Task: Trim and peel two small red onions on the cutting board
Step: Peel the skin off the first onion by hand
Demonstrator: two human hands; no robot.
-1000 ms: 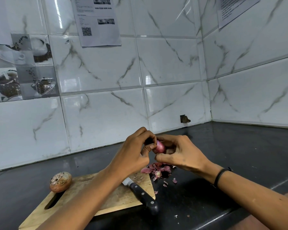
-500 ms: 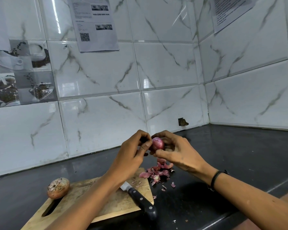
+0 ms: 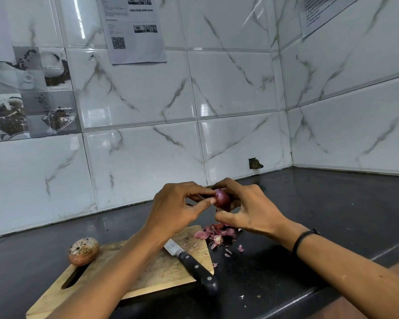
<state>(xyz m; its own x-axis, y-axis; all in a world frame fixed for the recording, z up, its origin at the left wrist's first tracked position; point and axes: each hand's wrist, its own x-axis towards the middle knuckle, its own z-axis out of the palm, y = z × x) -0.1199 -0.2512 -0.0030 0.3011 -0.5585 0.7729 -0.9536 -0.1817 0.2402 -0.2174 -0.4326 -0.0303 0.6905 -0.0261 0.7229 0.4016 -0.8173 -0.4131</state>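
A small red onion (image 3: 221, 199), shiny and mostly bare of skin, is held in the air above the counter. My right hand (image 3: 251, 209) curls its fingers around it from the right. My left hand (image 3: 177, 207) pinches at its left end with thumb and forefinger. A second onion (image 3: 84, 250), still in its dry brown skin, sits at the far left corner of the wooden cutting board (image 3: 148, 275). A black-handled knife (image 3: 194, 265) lies across the board's right side, its blade partly hidden under my left forearm.
A heap of pink onion skins (image 3: 217, 233) lies on the black counter (image 3: 332, 215) just past the board's right corner, with loose flakes around it. White tiled walls meet in a corner at the back right. The counter's front edge runs along the lower right.
Both hands have stayed together around the onion and turned it slightly; my left thumb and forefinger now pinch its left end. The rest has not moved.
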